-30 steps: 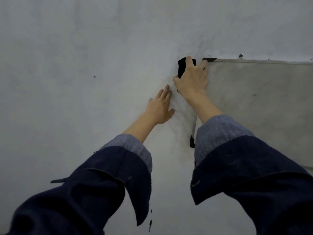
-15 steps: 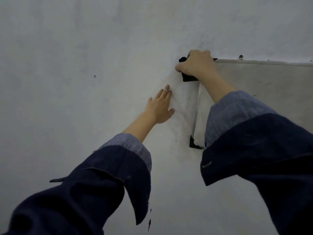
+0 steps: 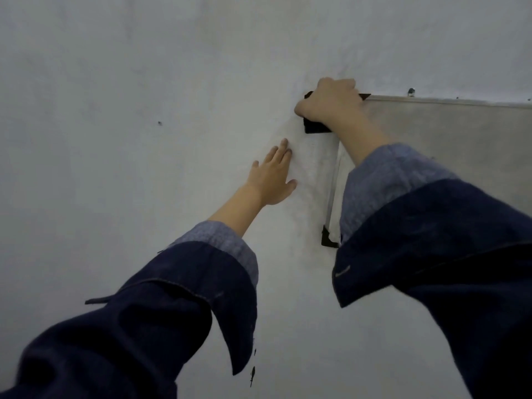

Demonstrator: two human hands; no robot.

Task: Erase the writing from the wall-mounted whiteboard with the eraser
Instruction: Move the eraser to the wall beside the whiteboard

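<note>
Two hands are up at the wall (image 3: 144, 82), and only the right hand (image 3: 331, 102) has something in it. Its fingers are curled closed around the eraser (image 3: 315, 128), a black block that is mostly hidden under the palm; one dark corner shows below the heel of the hand and a small dark tip shows at the thumb side. Because so much is covered, I cannot tell which way its long axis runs. No label or brand can be read on it.

This grip sits exactly at the upper left corner of the whiteboard (image 3: 446, 145), which spreads to the right of the grip and below it. The board surface looks grey and dull, with a thin metal frame and black corner caps, and I see no readable writing on it.

Below and to the left of the grip, the left hand (image 3: 272, 177) lies flat and open on the bare wall, holding nothing. Both arms wear dark blue sleeves (image 3: 431, 240) with lighter cuffs turned back.
</note>
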